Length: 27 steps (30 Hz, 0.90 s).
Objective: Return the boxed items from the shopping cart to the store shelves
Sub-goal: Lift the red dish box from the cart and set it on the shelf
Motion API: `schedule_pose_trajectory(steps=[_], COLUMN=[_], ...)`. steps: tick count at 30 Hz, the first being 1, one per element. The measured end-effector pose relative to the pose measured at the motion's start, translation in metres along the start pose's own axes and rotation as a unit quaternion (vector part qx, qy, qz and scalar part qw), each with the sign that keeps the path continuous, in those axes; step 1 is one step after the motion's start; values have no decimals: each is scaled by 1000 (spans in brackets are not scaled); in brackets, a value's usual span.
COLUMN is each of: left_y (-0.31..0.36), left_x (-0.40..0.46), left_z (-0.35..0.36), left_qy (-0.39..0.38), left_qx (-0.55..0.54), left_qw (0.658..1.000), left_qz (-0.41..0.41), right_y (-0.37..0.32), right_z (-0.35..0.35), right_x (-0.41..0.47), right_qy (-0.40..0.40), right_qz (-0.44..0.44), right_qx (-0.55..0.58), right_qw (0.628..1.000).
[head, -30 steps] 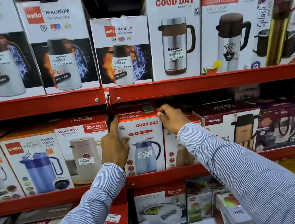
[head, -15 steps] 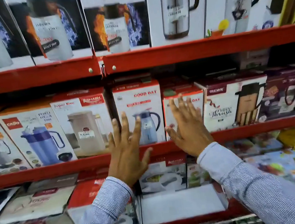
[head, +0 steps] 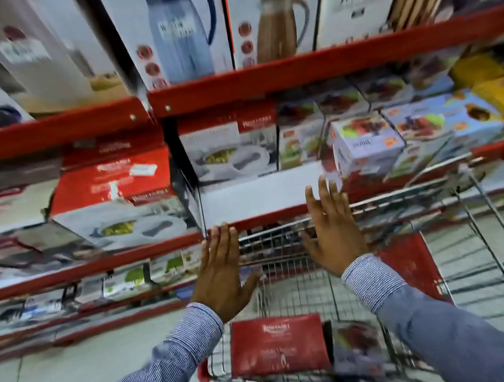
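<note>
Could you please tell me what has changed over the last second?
Both hands let go of the Good Day flask box, left on its shelf, and dropped, open and empty, over the shopping cart: left hand, right hand. The view tilted down. The shelf stock stayed put.

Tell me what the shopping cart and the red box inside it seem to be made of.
The shopping cart: thin silvery crossing wires with a shine, so likely plated steel; its red corners look like plastic. The red box: flat faces with printed lettering and sharp edges, probably printed cardboard with a slight gloss, though blur leaves the finish uncertain.
</note>
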<state>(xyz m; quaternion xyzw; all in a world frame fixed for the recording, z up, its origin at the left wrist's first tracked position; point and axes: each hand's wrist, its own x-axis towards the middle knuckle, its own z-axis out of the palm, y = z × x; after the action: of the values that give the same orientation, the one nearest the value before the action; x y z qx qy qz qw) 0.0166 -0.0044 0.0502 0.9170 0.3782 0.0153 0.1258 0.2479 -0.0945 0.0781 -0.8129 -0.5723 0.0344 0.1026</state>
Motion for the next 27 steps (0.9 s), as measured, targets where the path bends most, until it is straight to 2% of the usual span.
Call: schedule_pose_trajectory(steps=[3,5,7,9,11,12,14,15,16,19,23,27], left_y=[-2,1,4,3,0,0,3,5,6,8,10,11], left_x=[-22,-33,-41,-46,-50,-51,-52,-52,-51,-50,-43,-37], left_z=[43,64,78,93,105,110,114,114,113,106,74,26], left_qy=[-99,-179,-245,-275,-314,-328,-340,-334,-325,-287,-219,-89], left_qx=[-62,-127,-236,-248,-210,-205,-251,-278,-304,-347,-359,-368], left_qw=[991,966,905,864,852,843,811,796,782,758,769,805], left_qz=[-64,-135,-255,-341,-364,-374,-405,-422,-437,-472,-481,-458], right_y=[14,18,20,18,15,13,7,3,2,-1,4,11], right_z=[52,79,100,116,129,134,139,140,141,132,104,58], right_x=[-43,-69,-89,-106,-116,-119,-122,-123,-122,-114,-104,-90], right_qy=[-139,-252,-347,-405,-451,-472,-478,-470,-462,-444,-404,-249], right_qz=[56,130,215,285,335,375,447,459,457,409,383,374], right_qx=[64,109,158,193,228,260,319,338,350,313,340,433], right_qw=[987,953,899,847,795,754,686,674,674,733,759,782])
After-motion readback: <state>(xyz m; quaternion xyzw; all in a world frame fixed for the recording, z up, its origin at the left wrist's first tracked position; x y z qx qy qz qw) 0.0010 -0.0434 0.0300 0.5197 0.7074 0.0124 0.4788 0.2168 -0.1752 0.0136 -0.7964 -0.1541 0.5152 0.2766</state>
